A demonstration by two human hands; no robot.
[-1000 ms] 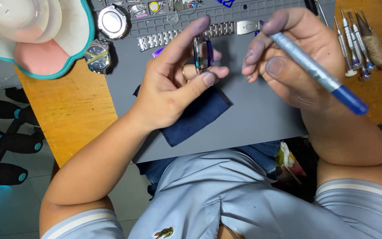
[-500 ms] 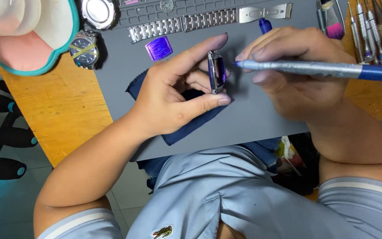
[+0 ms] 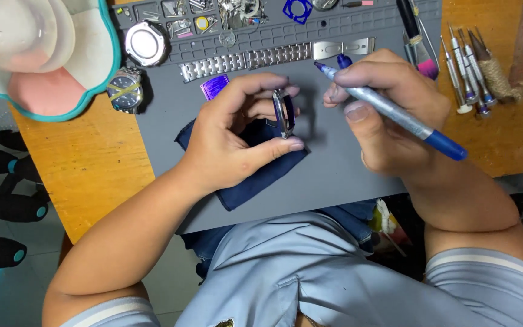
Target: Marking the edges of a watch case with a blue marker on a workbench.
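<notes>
Left hand (image 3: 231, 142): pinching watch case (image 3: 284, 113) edge-on between thumb and forefinger, above cloth (image 3: 255, 175).
Right hand (image 3: 388, 109): gripping blue tool (image 3: 388, 109), tip clear of case.
Advice: hold case steady, bring tip in slowly.

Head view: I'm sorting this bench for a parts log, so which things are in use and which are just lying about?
In use:
watch case, on edge between left hand fingers
blue-capped tool in right hand
dark blue cloth beneath
grey mat

Lying about:
metal bracelet
two watches
screwdrivers
purple dial
</notes>
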